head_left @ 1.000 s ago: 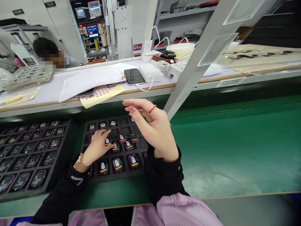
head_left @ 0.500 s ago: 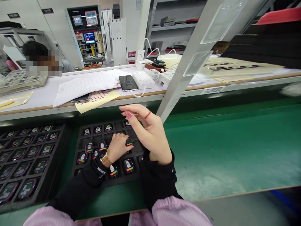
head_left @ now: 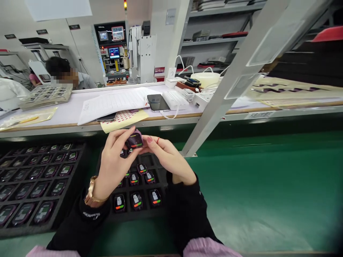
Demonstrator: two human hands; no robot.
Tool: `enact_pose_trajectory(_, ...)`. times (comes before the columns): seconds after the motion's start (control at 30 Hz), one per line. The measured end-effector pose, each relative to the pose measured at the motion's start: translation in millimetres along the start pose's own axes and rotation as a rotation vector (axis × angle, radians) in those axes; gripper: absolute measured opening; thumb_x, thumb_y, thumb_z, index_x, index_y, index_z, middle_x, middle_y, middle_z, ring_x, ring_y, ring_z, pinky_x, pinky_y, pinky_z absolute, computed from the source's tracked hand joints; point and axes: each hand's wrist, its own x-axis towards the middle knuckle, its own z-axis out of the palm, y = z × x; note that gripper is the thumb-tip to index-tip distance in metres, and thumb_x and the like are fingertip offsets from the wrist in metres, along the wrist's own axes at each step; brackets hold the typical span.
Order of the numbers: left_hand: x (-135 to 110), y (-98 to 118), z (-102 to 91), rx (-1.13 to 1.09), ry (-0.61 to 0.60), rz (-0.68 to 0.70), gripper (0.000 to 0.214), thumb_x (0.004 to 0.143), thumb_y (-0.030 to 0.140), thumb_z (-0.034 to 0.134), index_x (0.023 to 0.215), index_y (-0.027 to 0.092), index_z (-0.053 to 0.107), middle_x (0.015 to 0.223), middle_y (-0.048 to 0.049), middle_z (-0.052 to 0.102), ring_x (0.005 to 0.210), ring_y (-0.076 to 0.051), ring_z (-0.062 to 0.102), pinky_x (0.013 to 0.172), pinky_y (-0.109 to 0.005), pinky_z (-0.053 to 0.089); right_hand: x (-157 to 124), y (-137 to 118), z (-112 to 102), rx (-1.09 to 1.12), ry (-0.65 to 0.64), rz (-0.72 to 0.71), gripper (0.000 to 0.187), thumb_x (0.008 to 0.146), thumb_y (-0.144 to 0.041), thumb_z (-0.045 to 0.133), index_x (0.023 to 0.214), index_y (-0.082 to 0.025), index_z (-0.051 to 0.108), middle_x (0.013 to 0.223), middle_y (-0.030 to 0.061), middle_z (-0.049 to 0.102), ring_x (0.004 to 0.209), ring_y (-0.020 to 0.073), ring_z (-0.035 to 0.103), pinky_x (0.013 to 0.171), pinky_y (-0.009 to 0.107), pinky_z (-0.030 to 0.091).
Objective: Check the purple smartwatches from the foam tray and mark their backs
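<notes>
While your two hands meet above the far edge of the black foam tray (head_left: 134, 215), they clamp one smartwatch body (head_left: 134, 140) between them: your left hand (head_left: 114, 166) has thumb and fingers closed on its left side, and your right hand (head_left: 167, 160) presses its fingertips against the right side. The watch is held clear of the tray, its screen towards you and showing a red-and-green bar. Under your wrists, more watch bodies (head_left: 137, 200) lie in the tray's middle and near compartments. A second, fuller tray (head_left: 40, 228) lies just beside it on the left, both on the green conveyor belt (head_left: 254, 185).
</notes>
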Motion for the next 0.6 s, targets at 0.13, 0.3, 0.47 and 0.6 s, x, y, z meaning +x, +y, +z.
enact_pose_trajectory(0.13, 5.0, 0.4, -9.3, 0.084, 0.042, 0.028, 0.049, 0.083, 0.015, 0.079, 0.127, 0.02, 0.062, 0.118, -0.0051, 0.067, 0.108, -0.02, 0.066, 0.09, -0.029, 0.058, 6.9, 6.4, 14.3, 0.263, -0.052, 0.005, 0.04, 0.095, -0.054, 0.069, 0.12, -0.023, 0.075, 0.109, 0.0039, 0.074, 0.089, 0.0173, 0.07, 0.088, 0.032, 0.06)
enact_pose_trajectory(0.3, 0.9, 2.6, -16.2, 0.063, 0.01, 0.05, 0.046, 0.087, 0.018, 0.076, 0.13, 0.022, 0.061, 0.122, -0.0051, 0.067, 0.11, -0.018, 0.064, 0.097, -0.03, 0.055, 10.8, 10.9, 21.2, 0.437, -0.052, -0.002, 0.029, 0.089, -0.051, 0.078, 0.096, -0.023, 0.08, 0.091, 0.0021, 0.073, 0.079, 0.0155, 0.067, 0.08, 0.03, 0.06)
enact_pose_trajectory(0.47, -3.7, 5.7, -18.5, 0.017, 0.013, 0.004, 0.047, 0.085, 0.018, 0.078, 0.129, 0.023, 0.063, 0.12, -0.0041, 0.068, 0.108, -0.016, 0.065, 0.097, -0.027, 0.054, 14.8, 15.9, 24.4, 0.624, -0.057, 0.084, 0.031, 0.077, -0.046, 0.09, 0.069, -0.019, 0.076, 0.076, 0.0002, 0.071, 0.066, 0.0114, 0.064, 0.069, 0.023, 0.057)
enact_pose_trajectory(0.6, -7.4, 4.5, -19.4, -0.017, 0.017, -0.025, 0.049, 0.083, 0.017, 0.08, 0.129, 0.026, 0.063, 0.113, -0.0002, 0.071, 0.096, -0.014, 0.066, 0.093, -0.025, 0.054, 16.5, 19.1, 28.1, 0.699, -0.074, 0.116, 0.033, 0.075, -0.042, 0.092, 0.063, -0.018, 0.073, 0.077, 0.0001, 0.071, 0.069, 0.0117, 0.066, 0.068, 0.022, 0.057)
